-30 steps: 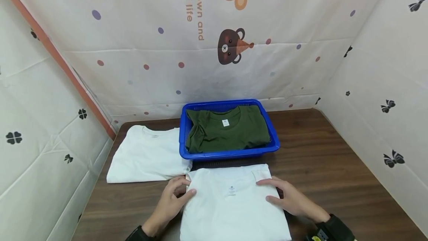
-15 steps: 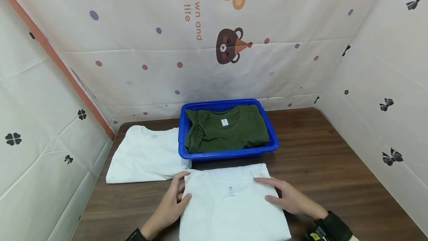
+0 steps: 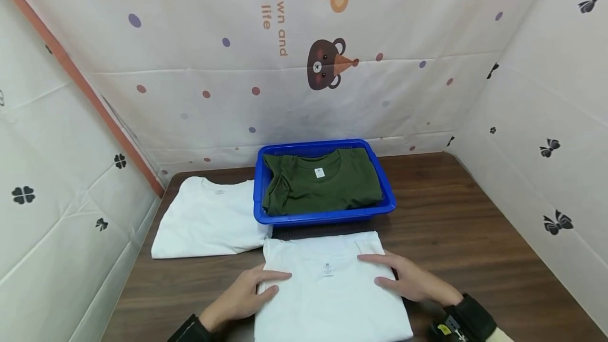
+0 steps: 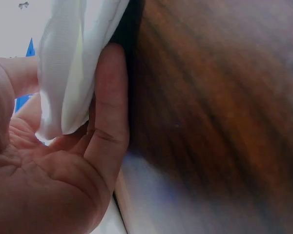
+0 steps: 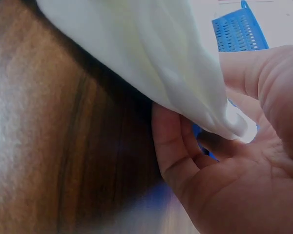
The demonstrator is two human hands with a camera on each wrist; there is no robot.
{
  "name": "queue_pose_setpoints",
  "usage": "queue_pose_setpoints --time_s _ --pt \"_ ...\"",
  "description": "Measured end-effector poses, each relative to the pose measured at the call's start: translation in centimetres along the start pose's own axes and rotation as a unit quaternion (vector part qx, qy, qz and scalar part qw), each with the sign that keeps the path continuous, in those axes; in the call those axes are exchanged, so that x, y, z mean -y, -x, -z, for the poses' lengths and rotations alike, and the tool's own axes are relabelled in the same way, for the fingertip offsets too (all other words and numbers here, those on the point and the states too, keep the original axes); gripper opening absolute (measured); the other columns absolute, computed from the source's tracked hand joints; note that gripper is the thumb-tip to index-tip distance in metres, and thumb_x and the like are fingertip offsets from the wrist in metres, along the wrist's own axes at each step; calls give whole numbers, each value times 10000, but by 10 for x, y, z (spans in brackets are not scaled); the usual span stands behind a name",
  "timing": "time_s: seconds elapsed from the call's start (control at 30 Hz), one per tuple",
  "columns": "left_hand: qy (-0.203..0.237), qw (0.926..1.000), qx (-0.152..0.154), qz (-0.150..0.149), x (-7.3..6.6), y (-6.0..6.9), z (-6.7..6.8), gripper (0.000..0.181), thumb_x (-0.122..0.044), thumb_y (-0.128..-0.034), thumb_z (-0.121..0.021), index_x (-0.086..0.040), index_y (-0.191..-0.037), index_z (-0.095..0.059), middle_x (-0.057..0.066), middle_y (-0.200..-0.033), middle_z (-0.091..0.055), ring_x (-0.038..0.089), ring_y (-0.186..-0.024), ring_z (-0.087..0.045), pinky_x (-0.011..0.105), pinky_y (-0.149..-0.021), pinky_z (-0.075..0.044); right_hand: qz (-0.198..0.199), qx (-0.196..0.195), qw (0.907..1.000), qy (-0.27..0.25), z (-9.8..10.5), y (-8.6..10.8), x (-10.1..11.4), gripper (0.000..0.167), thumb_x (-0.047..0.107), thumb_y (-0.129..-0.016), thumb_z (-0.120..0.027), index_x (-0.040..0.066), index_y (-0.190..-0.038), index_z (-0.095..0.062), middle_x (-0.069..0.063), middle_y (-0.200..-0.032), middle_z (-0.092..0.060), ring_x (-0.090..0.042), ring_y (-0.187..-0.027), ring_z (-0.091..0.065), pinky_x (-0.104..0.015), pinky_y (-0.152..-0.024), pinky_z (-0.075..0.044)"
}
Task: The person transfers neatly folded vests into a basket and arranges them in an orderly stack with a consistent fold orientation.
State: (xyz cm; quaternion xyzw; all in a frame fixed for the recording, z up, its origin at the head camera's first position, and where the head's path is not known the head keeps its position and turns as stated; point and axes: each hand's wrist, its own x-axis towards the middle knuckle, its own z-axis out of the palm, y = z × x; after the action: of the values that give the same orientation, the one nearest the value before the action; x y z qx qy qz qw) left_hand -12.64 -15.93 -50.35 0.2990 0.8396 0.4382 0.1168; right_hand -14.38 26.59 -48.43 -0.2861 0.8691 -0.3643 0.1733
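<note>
Evidently, the step in hand is taking hold of a folded white shirt [image 3: 332,305] by its two sides. It lies on the wooden counter [image 3: 446,215] nearest the person, its collar end facing away and the small printed label uppermost. The left grip [image 3: 239,295] holds its left side and the right grip [image 3: 410,279] its right. On both sides the thumb and forefinger show on the upper face, while the wrist views show other fingers tucked beneath the edge, so each grip is narrow, with only layers of cloth between. The gripped edges look slightly raised; whether the middle bears on the counter I cannot tell.

Just beyond the collar stands a blue basket [image 3: 328,219], with a folded green shirt [image 3: 313,189] inside. A second white shirt [image 3: 209,220], also folded, lies to the left of it, its right end against or partly under the basket; which of the two is hidden.

My judgement is that any lift from this hold calls for both grips rising together, level, with light outward tension, since the soft middle could sag and the layers slip apart. Moving the shirt forward would also call for enough height to clear the basket's near rim.
</note>
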Motion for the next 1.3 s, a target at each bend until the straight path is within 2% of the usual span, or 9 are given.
queue_pose_setpoints --time_s 0.13,0.43,0.53,0.7,0.83,1.0,1.2,1.3 --pt "-158 9997 88 174 0 0 0 338 -180 -1045 -609 -187 -1376 -675 65 -1361 -631 252 -1261 -592 409 -997 -520 -95 64 9999 -39 1 -1 0 494 319 -1037 -628 211 -1511 -535 -111 -1545 -501 -493 -1431 -368 -708 -1051 -352" --pt "-231 9993 -76 285 0 0 -3 359 -164 -1027 -634 -170 -1384 -669 69 -1383 -629 276 -1283 -580 436 -1022 -507 -395 18 9992 28 0 -3 -1 579 318 -1021 -654 149 -1547 -479 -196 -1579 -432 -486 -1440 -360 -692 -1069 -344" --pt "-224 9993 -131 254 0 0 -4 392 -146 -1023 -636 -144 -1415 -640 66 -1419 -613 291 -1307 -566 449 -1038 -497 -392 -56 9992 65 -1 -3 -1 606 323 -1016 -661 139 -1557 -461 -191 -1591 -415 -476 -1447 -356 -679 -1079 -337" --pt "-274 9990 -280 204 0 2 -7 468 -121 -1013 -647 -137 -1475 -576 33 -1480 -575 312 -1366 -518 482 -1079 -462 -306 -150 9986 407 -2 -1 2 669 383 -1003 -670 155 -1581 -419 -149 -1597 -423 -441 -1438 -395 -647 -1078 -377" --pt "-394 9978 -530 14 0 4 -8 531 -83 -980 -682 -138 -1492 -554 24 -1482 -574 322 -1371 -513 512 -1088 -446 -194 -251 9977 605 -3 3 7 726 410 -994 -677 166 -1604 -368 -132 -1610 -405 -425 -1439 -400 -560 -1097 -418" --pt "-432 9962 -749 -117 -4 7 -5 573 -61 -949 -720 -128 -1492 -552 11 -1475 -579 305 -1354 -533 508 -1084 -447 32 -480 9958 774 -6 8 13 792 336 -970 -731 176 -1626 -317 -134 -1624 -381 -416 -1434 -400 -436 -1091 -455" --pt "-345 9970 -687 34 -14 9 4 546 -99 -943 -742 -113 -1464 -581 19 -1437 -613 257 -1306 -578 424 -1046 -499 72 -580 9940 920 -4 15 26 888 222 -931 -780 230 -1647 -254 -119 -1646 -341 -386 -1436 -394 -397 -1063 -476" --pt "-340 9966 -754 -31 -21 10 8 493 -123 -939 -756 -113 -1416 -630 36 -1376 -659 224 -1244 -623 379 -986 -542 176 -657 9927 999 -1 18 33 912 178 -912 -794 222 -1647 -255 -129 -1643 -344 -368 -1431 -405 -377 -1037 -494"
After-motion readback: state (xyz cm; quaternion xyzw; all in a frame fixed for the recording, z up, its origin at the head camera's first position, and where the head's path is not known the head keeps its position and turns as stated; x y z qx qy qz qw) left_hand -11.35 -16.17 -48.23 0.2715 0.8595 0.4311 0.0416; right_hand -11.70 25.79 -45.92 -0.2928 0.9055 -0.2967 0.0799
